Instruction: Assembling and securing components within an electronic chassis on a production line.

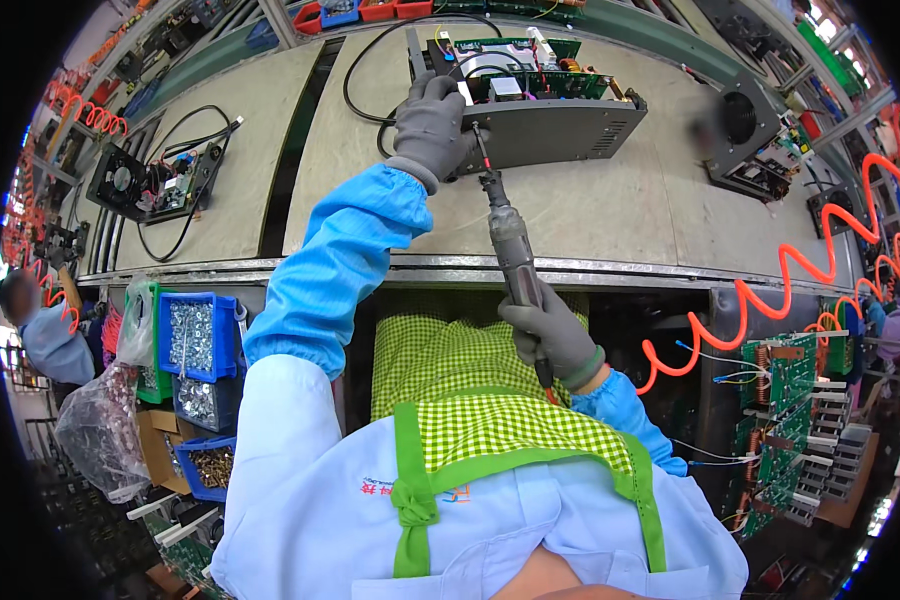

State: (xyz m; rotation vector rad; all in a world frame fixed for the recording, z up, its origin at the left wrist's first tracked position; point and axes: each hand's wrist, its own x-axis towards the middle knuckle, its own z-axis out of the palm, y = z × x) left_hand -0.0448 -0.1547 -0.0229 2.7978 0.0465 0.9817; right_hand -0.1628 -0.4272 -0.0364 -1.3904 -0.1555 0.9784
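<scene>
In my gloved right hand (555, 335) is a grey pneumatic screwdriver (512, 248), with its hose end downward and its bit pointing away from me. The bit's tip meets the dark grey side panel (560, 135) of an open metal chassis near its left end. Beside the tip, my gloved left hand (430, 130) grips the chassis's left corner, fingers over the upper edge. Green circuit boards (595, 85) and wiring fill the chassis. A black cable (350, 85) loops out at its left. Any screw under the bit is too small to make out.
Another opened unit with a fan (160, 180) lies on the left worktable, and one more (755, 140) on the right. An orange coiled air hose (740, 300) hangs at right. Blue bins of small hardware (198, 338) stand lower left; circuit boards (780, 430) stand lower right.
</scene>
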